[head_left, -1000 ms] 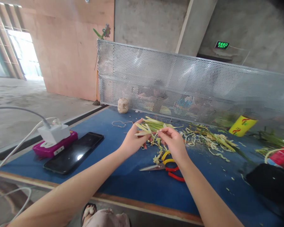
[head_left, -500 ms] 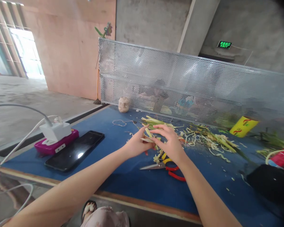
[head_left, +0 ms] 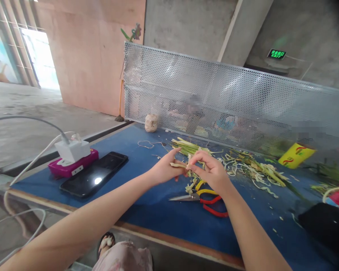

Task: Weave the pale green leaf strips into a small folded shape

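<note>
My left hand (head_left: 167, 168) is closed around a pale plant strip (head_left: 177, 165), whose blunt end pokes out near the thumb. Facing it, my right hand (head_left: 210, 170) pinches the strip's other end with thumb and fingertips. Just below the hands, scissors (head_left: 197, 196) with red and yellow handles lie on the blue tabletop (head_left: 147, 214), blades pointing left. Behind the hands rests a bunch of green-yellow stalks (head_left: 188, 145). Curled peelings and leaf scraps (head_left: 251, 169) spread to the right.
At the left are a black phone (head_left: 96, 175), a magenta power strip (head_left: 87, 162) and a white charger (head_left: 72, 149). A twine-like roll (head_left: 151, 123) stands by the perforated metal screen (head_left: 172, 82). Rightward are a yellow tube (head_left: 297, 155) and a black object (head_left: 322, 226).
My right hand's fingers have closed from a spread pose into a pinch on the plant strip. The whole view has shifted slightly, so the table items sit a little farther right.
</note>
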The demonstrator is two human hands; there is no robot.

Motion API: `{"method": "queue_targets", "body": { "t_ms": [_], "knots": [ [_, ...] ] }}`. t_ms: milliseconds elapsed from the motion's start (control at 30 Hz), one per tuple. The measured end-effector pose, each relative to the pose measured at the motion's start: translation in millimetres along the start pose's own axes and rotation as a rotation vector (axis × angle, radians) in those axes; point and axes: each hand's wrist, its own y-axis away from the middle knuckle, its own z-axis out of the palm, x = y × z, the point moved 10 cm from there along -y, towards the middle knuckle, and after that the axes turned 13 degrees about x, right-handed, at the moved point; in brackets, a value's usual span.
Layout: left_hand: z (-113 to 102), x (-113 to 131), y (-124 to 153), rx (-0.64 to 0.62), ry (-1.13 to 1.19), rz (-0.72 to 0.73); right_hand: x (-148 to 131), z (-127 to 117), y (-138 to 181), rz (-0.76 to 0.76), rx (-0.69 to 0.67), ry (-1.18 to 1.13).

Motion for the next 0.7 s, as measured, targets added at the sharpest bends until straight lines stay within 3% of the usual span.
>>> {"method": "queue_targets", "body": {
  "t_ms": [300, 500, 700],
  "knots": [
    [-12, -4, -7, 0.048, -0.096, 0.029, 2, 10, 3, -0.042, -0.166, 0.126],
    [-13, -3, -7, 0.074, -0.114, 0.028, 14, 11, 5, 0.035, -0.113, 0.115],
    [-13, -2, -6, 0.086, -0.098, 0.035, 10, 15, 6, -0.088, -0.155, 0.196]
  ]
}}
